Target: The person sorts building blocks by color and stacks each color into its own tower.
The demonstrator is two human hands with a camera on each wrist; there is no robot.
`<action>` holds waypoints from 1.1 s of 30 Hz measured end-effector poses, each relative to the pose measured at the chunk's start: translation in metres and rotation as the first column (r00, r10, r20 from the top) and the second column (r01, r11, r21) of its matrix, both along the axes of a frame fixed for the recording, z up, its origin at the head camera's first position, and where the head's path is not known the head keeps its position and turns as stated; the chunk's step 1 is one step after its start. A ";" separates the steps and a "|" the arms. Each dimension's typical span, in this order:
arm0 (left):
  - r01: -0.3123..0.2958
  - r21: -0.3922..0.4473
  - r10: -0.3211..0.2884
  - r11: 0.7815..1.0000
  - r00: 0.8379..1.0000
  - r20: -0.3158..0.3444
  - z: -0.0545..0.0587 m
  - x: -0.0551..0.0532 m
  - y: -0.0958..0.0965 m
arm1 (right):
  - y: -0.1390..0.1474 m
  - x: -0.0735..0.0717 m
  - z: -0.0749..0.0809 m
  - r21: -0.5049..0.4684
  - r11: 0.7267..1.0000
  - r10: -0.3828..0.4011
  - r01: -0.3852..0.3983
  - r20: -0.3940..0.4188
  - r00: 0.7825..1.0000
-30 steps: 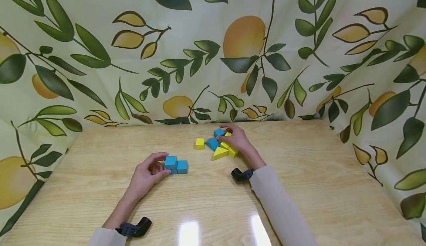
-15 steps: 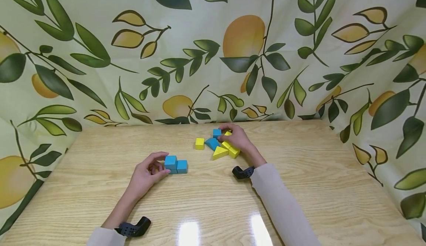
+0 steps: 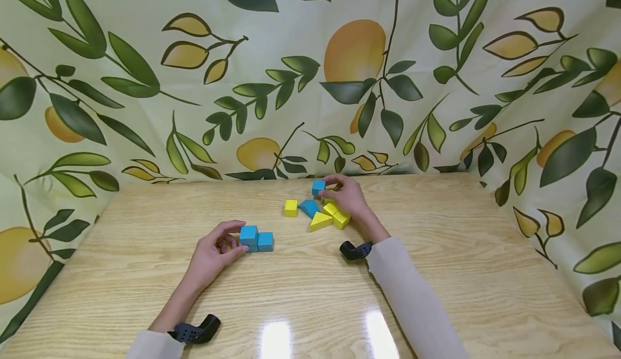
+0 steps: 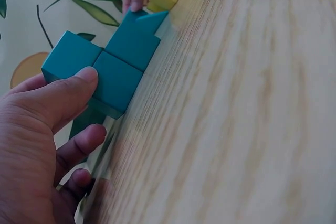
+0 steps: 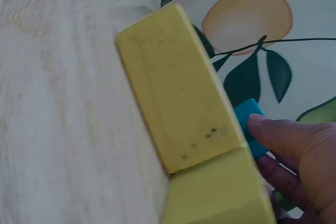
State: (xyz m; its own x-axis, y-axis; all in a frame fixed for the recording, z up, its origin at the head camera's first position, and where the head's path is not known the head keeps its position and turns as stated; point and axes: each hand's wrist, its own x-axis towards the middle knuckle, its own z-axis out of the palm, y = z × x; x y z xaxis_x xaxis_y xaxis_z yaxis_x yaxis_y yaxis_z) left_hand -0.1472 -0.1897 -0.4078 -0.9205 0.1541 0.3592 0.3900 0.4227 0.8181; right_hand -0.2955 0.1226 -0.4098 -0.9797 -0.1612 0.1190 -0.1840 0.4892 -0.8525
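Note:
In the head view my left hand [image 3: 213,255] pinches the upper blue cube [image 3: 249,235], which sits on another blue cube. A third blue cube [image 3: 265,241] stands right beside the lower one. The left wrist view has my thumb [image 4: 79,85] lying across the edge where the stacked cubes meet. At the back of the table my right hand [image 3: 351,197] holds a blue cube [image 3: 318,187] between thumb and fingers, partly hidden behind yellow blocks in the right wrist view. A blue triangular block [image 3: 309,208] lies just in front of it.
Several yellow blocks [image 3: 341,219] lie under and before my right hand, including a yellow triangle [image 3: 321,221]. A single yellow cube [image 3: 290,208] stands to their left. Behind the wooden table [image 3: 301,299] hangs a leaf-patterned cloth [image 3: 286,25].
My right hand has moved the blue cube slightly away toward the back edge, and now covers more of the rear yellow block. The left hand and its cubes stay in place.

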 end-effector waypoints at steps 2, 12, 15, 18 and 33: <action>0.005 0.002 -0.005 1.000 1.000 0.002 0.000 0.000 0.000 | 0.001 0.002 0.004 -0.026 0.999 -0.018 0.018 -0.011 1.000; 0.017 0.013 -0.017 1.000 1.000 0.000 0.000 0.000 -0.001 | -0.006 0.022 0.029 -0.077 0.996 0.045 -0.054 -0.114 0.992; 0.016 0.019 -0.016 1.000 1.000 0.004 0.000 0.000 -0.001 | -0.013 0.029 0.033 -0.073 0.993 0.080 -0.090 -0.138 0.987; 0.015 0.023 -0.015 1.000 1.000 0.008 -0.001 0.000 -0.001 | -0.020 0.035 0.033 -0.065 0.990 0.115 -0.126 -0.154 0.981; -0.006 0.010 0.006 1.000 1.000 0.030 0.001 -0.001 0.000 | -0.046 0.062 0.029 -0.082 0.969 0.218 -0.231 -0.143 0.965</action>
